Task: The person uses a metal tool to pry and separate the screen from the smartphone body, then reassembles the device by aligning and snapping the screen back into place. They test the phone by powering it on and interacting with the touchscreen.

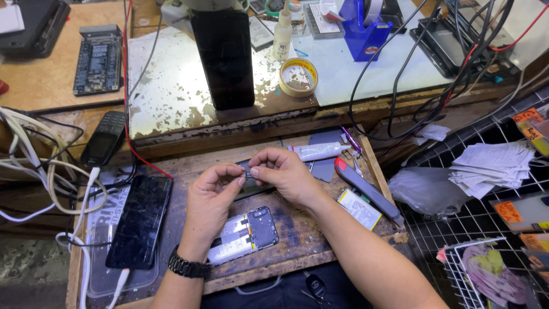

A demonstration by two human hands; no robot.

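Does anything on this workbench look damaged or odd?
Yes. An opened phone lies below the hands with its back off and insides bare. The raised shelf's surface is badly worn, its coating flaked away in patches.

A black phone (139, 220) lies at the workbench's (297, 234) left edge, a grey-and-black opened handset (246, 233) near its front edge, a white tube (317, 151) and red-and-grey knife (368, 191) toward its right edge, a blue tape dispenser (363, 31) beyond

Both hands, left hand (210, 197) and right hand (284, 173), pinch a small dark part (250, 178) above an opened phone (245, 233)
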